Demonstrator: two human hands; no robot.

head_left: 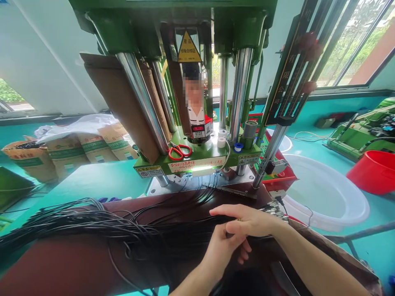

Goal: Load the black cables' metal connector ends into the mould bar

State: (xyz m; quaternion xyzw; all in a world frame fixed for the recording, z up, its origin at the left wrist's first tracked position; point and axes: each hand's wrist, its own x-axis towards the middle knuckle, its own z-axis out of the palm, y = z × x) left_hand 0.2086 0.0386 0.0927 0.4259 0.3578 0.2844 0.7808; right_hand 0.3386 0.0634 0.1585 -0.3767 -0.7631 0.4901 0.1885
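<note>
A thick bundle of thin black cables (92,224) lies across the brown work surface (70,267) and runs right, under my hands. My left hand (224,246) comes up from the bottom with its fingers curled, pinching the cables just below my right hand. My right hand (247,220) reaches in from the right. Its fingers are stretched out flat over the cables and point left. Several cable ends run forward under the press plate (197,164) of the green vertical machine (185,24).
Red-handled scissors (179,151), small white rolls (221,142) and a blue spool (238,146) sit on the green plate. A white tub (327,197) and a red bucket (373,170) stand at right. Paper sacks (64,154) line the left wall. A person stands behind the machine.
</note>
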